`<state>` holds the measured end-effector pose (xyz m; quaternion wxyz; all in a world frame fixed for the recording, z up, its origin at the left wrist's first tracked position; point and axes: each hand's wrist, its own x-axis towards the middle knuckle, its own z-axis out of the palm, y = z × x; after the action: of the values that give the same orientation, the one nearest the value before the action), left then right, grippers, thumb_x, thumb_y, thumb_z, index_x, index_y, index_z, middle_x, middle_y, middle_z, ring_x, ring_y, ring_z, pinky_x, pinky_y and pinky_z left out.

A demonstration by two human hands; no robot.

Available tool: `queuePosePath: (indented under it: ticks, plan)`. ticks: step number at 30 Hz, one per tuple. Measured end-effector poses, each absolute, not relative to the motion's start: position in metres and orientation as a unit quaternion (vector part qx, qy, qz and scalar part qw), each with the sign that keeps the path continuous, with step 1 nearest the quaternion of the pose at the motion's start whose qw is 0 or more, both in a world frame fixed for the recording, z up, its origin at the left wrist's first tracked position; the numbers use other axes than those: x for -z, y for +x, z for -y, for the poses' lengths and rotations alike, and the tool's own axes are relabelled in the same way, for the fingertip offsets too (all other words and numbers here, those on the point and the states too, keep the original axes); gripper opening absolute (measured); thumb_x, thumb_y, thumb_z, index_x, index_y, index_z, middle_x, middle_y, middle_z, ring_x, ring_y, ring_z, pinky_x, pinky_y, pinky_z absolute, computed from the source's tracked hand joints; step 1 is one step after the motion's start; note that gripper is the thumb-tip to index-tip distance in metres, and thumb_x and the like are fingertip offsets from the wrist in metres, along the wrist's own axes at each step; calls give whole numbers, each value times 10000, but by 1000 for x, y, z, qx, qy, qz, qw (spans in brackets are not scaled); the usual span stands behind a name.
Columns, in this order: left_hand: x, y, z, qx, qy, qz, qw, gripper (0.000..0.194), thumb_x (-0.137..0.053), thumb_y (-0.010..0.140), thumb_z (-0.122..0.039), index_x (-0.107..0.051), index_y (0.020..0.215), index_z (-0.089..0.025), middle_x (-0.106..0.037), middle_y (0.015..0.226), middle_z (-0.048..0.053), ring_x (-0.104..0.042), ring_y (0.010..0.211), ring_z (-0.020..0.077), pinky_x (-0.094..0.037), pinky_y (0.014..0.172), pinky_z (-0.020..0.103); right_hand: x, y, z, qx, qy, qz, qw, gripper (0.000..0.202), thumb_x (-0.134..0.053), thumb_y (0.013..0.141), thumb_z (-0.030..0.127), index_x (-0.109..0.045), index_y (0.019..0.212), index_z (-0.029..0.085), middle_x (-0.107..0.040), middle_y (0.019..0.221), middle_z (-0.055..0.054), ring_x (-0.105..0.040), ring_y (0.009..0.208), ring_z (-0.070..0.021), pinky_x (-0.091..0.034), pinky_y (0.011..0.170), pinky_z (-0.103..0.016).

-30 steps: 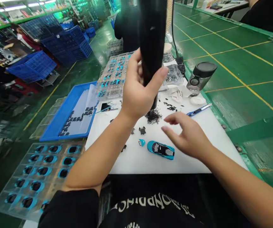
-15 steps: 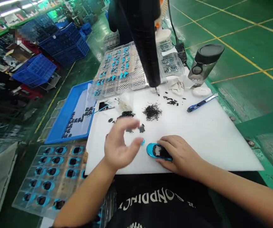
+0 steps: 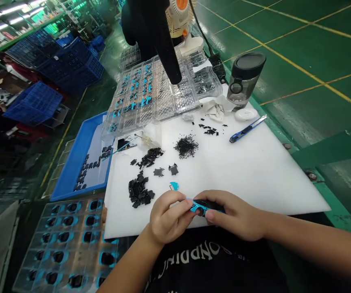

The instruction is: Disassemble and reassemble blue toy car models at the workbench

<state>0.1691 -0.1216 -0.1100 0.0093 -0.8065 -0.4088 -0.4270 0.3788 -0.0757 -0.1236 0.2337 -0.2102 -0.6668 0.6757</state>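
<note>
Blue and black, the toy car [image 3: 196,207] sits between two hands at the near edge of a white tabletop [image 3: 261,175]; whether it touches the surface, I cannot tell. The left hand [image 3: 170,217] is closed on one end, thumb and fingertips pinching it, while the right hand [image 3: 239,215] curls round the other, its thumb pressed along the near side. Light, even pressure from both thumbs would probably suit such small parts best, with the grip off any thin edges. A small blue piece [image 3: 174,186] lies just beyond the left hand. Elsewhere on the tabletop are a pile of tiny black bits [image 3: 187,146], a heap of black parts [image 3: 139,191], a knife [image 3: 239,134] and a lidded bottle [image 3: 244,83]. Overhead hangs a black tool [image 3: 169,59]. Yellow lines cross the green floor [image 3: 288,55], and blue crates [image 3: 33,103] stand off to the left.
</note>
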Motion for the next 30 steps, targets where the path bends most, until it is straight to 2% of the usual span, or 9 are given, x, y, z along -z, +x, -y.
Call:
queuePosePath:
  ticks: [8,12,15,20,24,27,30]
  plan:
    - [117,172,133,445,-806,391,9,302,-626,795,-67,-623,1073,-183,-509,1032,71,-613,865,162,-626,684,299,122,380,80,-651,-215,681,258,312,-618,871,388,-637,1083,160,-686,954,-67,-634,818,-195,-514,723,-293]
    - [118,169,136,453,-810,373,10,284,-608,799,-68,-616,1064,-170,-530,1046,79,-619,855,168,-632,666,325,122,381,82,-600,-220,719,274,395,-696,822,425,-631,1106,159,-682,940,-75,-633,799,-200,-517,711,-300]
    - [116,164,137,433,-834,342,3,277,-620,792,-64,-596,1061,-123,-588,1055,104,-646,918,207,-632,707,360,121,382,81,-536,-224,762,286,466,-764,775,405,-612,1135,152,-674,927,-76,-631,787,-196,-510,709,-299]
    - [117,157,143,389,-862,325,1,255,-613,799,-22,-594,1050,-64,-635,1077,148,-645,1082,273,-614,820,396,123,382,79,-453,-218,820,274,508,-732,808,452,-579,1165,126,-647,915,-93,-609,779,-204,-496,684,-312]
    - [119,157,148,386,-866,317,17,251,-633,787,4,-599,1032,-35,-633,1098,162,-646,1085,262,-608,852,390,125,383,78,-398,-193,854,274,555,-680,851,469,-541,1220,78,-621,913,-110,-586,785,-220,-491,680,-338]
    - [119,157,151,379,-871,312,16,264,-670,789,-40,-595,1043,-48,-644,1099,155,-651,1071,250,-609,851,383,126,384,77,-366,-187,870,272,556,-648,878,469,-524,1242,67,-617,926,-121,-585,789,-228,-502,680,-348]
    - [116,154,153,390,-854,344,-22,245,-624,881,-204,-584,1090,-81,-666,1086,153,-662,1035,223,-613,821,361,126,386,77,-332,-185,884,273,545,-633,892,449,-510,1251,58,-624,949,-138,-594,805,-244,-513,681,-363]
